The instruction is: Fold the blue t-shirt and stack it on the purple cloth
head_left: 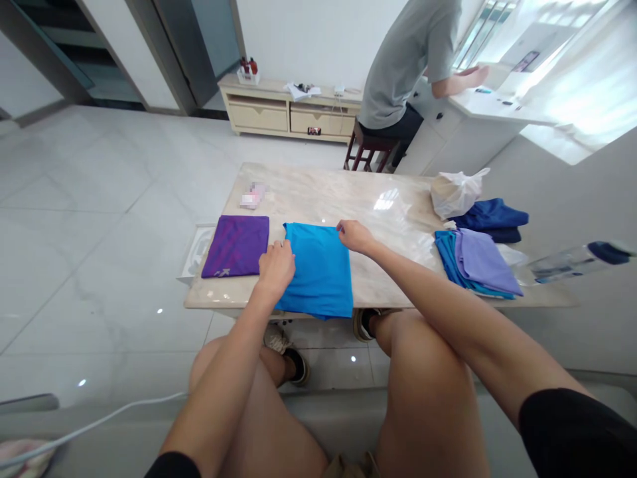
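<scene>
A bright blue garment [321, 272], folded to a rough rectangle, lies on the marble-topped table [393, 265], its near end hanging slightly over the front edge. My left hand [277, 269] is at its left side, fingers curled on the edge of the fabric. At the far right corner, my right hand [354, 236] pinches the cloth between thumb and fingers. Just left of it, a purple folded garment [236, 245] with a small pale print lies flat. The fingertips of both hands are partly hidden.
On the right are stacked folded clothes [480, 262], dark blue clothes [490, 216], a white plastic bag [458, 192] and a clear bottle [567, 262]. A pink item [253, 196] lies at the far left. Beyond the table, a person [408, 66] sits on a stool [371, 143].
</scene>
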{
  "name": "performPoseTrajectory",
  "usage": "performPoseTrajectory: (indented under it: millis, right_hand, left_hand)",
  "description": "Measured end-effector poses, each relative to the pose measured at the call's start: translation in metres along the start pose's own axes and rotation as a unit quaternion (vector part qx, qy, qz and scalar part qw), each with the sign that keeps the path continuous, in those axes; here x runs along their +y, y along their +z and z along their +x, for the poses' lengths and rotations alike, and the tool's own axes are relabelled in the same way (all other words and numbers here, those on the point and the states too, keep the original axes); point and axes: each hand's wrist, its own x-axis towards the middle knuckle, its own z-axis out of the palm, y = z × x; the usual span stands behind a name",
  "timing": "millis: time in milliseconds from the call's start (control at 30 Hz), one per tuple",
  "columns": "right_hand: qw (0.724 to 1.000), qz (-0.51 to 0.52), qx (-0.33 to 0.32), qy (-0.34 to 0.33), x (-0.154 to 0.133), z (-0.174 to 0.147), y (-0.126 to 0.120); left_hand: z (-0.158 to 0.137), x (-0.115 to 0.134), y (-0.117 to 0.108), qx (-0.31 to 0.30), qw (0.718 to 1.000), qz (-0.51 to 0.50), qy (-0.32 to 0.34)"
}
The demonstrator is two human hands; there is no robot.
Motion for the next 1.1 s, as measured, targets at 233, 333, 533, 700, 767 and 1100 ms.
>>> performPoseTrajectory:
  millis: [233,333,533,700,767,1100]
  right_hand:
    - [0.998,0.007,0.016,-0.06,0.0,0.045,0.033]
    - [0.998,0.024,0.008,-0.05,0.005,0.058,0.042]
    - [0.996,0.066,0.032,-0.046,0.017,0.06,0.049]
    - [0.996,0.084,0.011,0.0,0.02,0.056,0.031]
    - [0.998,0.048,-0.024,0.034,0.017,0.053,0.023]
    - [0.957,0.013,0.014,-0.289,-0.066,0.067,0.054]
  left_hand:
    - [-0.003,0.012,0.028,-0.067,0.995,0.025,0.075]
    - [-0.007,0.007,0.03,-0.065,0.993,0.023,0.098]
    - [-0.01,-0.011,0.02,-0.109,0.991,0.029,0.078]
    - [-0.013,-0.012,0.014,-0.128,0.988,0.042,0.073]
    - [-0.015,-0.012,0.013,-0.14,0.987,0.051,0.061]
    - [-0.031,-0.009,0.024,-0.168,0.985,0.023,0.044]
